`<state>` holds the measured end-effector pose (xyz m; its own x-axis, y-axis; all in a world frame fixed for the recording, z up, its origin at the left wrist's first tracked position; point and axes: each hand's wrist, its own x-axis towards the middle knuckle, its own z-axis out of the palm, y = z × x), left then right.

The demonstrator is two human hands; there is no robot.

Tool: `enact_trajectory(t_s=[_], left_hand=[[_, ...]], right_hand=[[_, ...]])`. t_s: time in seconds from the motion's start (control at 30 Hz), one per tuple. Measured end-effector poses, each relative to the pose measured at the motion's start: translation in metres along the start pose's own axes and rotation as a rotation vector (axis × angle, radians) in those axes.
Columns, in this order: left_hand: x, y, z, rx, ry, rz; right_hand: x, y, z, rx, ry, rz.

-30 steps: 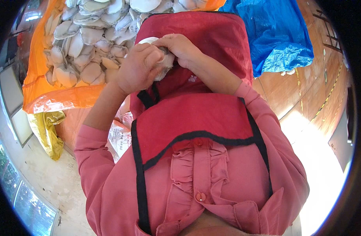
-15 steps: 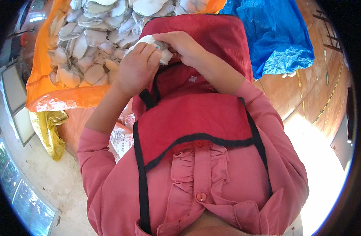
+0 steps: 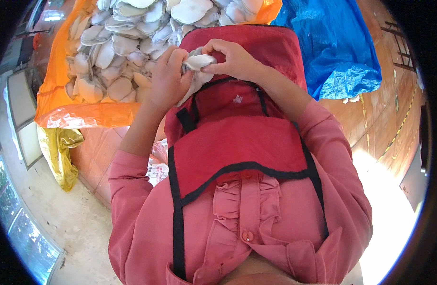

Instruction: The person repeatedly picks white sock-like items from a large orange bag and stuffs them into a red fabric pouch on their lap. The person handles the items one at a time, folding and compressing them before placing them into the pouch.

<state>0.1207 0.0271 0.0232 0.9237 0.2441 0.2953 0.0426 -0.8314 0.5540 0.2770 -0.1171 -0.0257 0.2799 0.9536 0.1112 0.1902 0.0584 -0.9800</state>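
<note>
A small white-and-grey soft cloth piece [image 3: 200, 61] is held between both hands over my lap. My left hand [image 3: 170, 78] is closed on its left side, fingers bent and thumb pressed against it. At the other edge, my right hand [image 3: 233, 59] pinches it between thumb and fingers. Part of the piece hangs down beside the left palm; the exact kind of item cannot be told. Beneath the hands spreads a red apron [image 3: 242, 142] with black trim. Just left of the hands lies a heap of similar flat, rounded white-and-grey pieces [image 3: 121, 47].
The heap rests in an orange plastic sack [image 3: 85, 116] with its rim spread. To the right lies a blue plastic sack [image 3: 349, 71]. A yellow bag [image 3: 61, 156] sits on the floor at left, and a printed white bag [image 3: 157, 172] shows beside my left arm.
Both hands have turned the piece, and its white part now faces up between the fingertips. My left hand has moved slightly down and the right hand slightly right. The view has shifted a little.
</note>
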Motion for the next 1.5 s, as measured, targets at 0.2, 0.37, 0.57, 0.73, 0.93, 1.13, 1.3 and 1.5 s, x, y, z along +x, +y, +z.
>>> enact_trajectory(t_s=[0.2, 0.37, 0.57, 0.73, 0.93, 1.13, 1.3, 1.5], left_hand=[[0.012, -0.021, 0.023, 0.059, 0.05, -0.021], [0.012, -0.029, 0.034, 0.029, 0.088, -0.058], [0.004, -0.021, 0.036, -0.048, 0.129, -0.079], [-0.002, -0.02, 0.043, -0.106, 0.204, -0.132], [-0.008, -0.021, 0.047, -0.318, 0.249, -0.148], [-0.017, -0.019, 0.044, -0.334, 0.148, -0.272], [-0.018, -0.013, 0.044, -0.213, 0.112, -0.378], [-0.017, -0.012, 0.049, -0.072, 0.186, -0.347]], right_hand=[[0.013, 0.028, 0.008, -0.103, 0.11, 0.059], [0.02, 0.032, 0.011, -0.208, 0.148, 0.126], [0.021, 0.047, 0.023, -0.217, 0.267, 0.122], [0.022, 0.042, 0.022, -0.162, 0.254, 0.162], [0.017, 0.057, 0.032, -0.178, 0.318, 0.081], [0.016, 0.051, 0.039, -0.257, 0.291, 0.195], [0.014, 0.055, 0.045, -0.303, 0.4, 0.065], [-0.001, 0.051, 0.034, -0.092, 0.262, -0.081]])
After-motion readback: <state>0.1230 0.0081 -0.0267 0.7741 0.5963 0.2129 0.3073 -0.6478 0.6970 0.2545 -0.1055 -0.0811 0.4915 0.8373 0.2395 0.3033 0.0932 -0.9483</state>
